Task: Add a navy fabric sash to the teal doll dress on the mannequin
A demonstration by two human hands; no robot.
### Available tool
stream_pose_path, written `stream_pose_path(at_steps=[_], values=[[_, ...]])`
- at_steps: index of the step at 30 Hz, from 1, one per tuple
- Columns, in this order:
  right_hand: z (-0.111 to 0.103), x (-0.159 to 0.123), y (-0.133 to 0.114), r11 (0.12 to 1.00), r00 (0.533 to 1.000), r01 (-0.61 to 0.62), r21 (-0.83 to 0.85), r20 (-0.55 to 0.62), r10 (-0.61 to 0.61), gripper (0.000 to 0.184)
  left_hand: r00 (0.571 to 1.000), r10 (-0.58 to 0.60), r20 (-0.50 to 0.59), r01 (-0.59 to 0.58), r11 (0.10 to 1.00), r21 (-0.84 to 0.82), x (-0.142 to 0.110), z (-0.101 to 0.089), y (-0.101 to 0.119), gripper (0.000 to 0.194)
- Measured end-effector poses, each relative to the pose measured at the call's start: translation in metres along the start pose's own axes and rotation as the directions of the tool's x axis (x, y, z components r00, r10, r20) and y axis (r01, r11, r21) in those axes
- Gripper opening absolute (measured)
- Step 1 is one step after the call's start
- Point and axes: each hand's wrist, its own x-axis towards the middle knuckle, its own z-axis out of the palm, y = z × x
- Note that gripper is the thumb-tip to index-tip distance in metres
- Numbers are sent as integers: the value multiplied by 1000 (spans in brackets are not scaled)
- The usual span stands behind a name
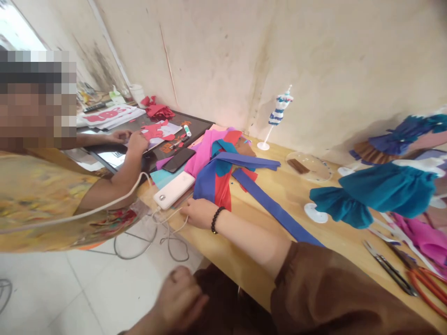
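Note:
My right hand (pixel 200 214), with a dark bead bracelet at the wrist, reaches across to the table's near edge. Its fingers are pinched on a thin white cable (pixel 173 217) beside a white power bank (pixel 174 190). Just beyond the hand lies a pile of felt pieces: pink felt (pixel 202 148), blue felt (pixel 205 180) and red felt. A black phone (pixel 179 160) rests near the power bank. Lower in the view, my left hand (pixel 181 298) hangs off the table, somewhat blurred. Its fingers are curled in, and nothing shows in them.
At the left a co-worker's hands (pixel 134 139) handle a red cutout on a dark board (pixel 188 118). A small dress form (pixel 277 116) stands by the wall. Teal doll dresses (pixel 387 188), thread snips (pixel 389 267) and orange-handled scissors (pixel 424 284) are at right. A cable (pixel 104 207) crosses the left side.

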Motion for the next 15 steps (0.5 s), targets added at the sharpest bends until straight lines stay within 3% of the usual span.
stream_pose_path(at_steps=[1,2,3,4,5,6,8,10,12,14,15], values=[[2,-3,-1,1000,1000,-13,9,-15,13,29,995,-86,-48,88,995,46,-16,-12,-17,9],[4,-5,-1,999,999,-25,19,-27,26,30,944,-301,-136,320,936,150,-27,-19,-35,26],[6,-6,-1,999,999,-36,31,-35,37,31,847,-492,-202,527,827,195,-35,-22,-51,48],[8,-7,-2,998,998,-44,44,-42,46,32,746,-635,-201,666,724,183,-37,-22,-65,67],[9,-7,-2,997,997,-50,58,-47,53,33,673,-725,-144,739,661,128,-36,-18,-76,76],[10,-6,-2,996,997,-53,74,-51,57,33,630,-775,-51,777,628,44,-30,-14,-81,76],[11,-6,-1,993,997,-52,110,-56,59,33,606,-769,202,795,591,-137,-13,-7,-79,59],[10,-9,1,989,997,-42,140,-54,50,41,537,-696,478,844,442,-304,6,-12,-62,44],[9,-15,2,977,996,-20,213,-75,37,55,449,-619,645,890,248,-382,22,-31,-43,43],[9,-24,3,921,983,54,385,-180,17,63,356,-481,801,931,107,-349,34,-57,-30,41],[10,-29,4,862,965,112,494,-260,24,65,329,-403,854,940,50,-338,41,-70,-27,40]])
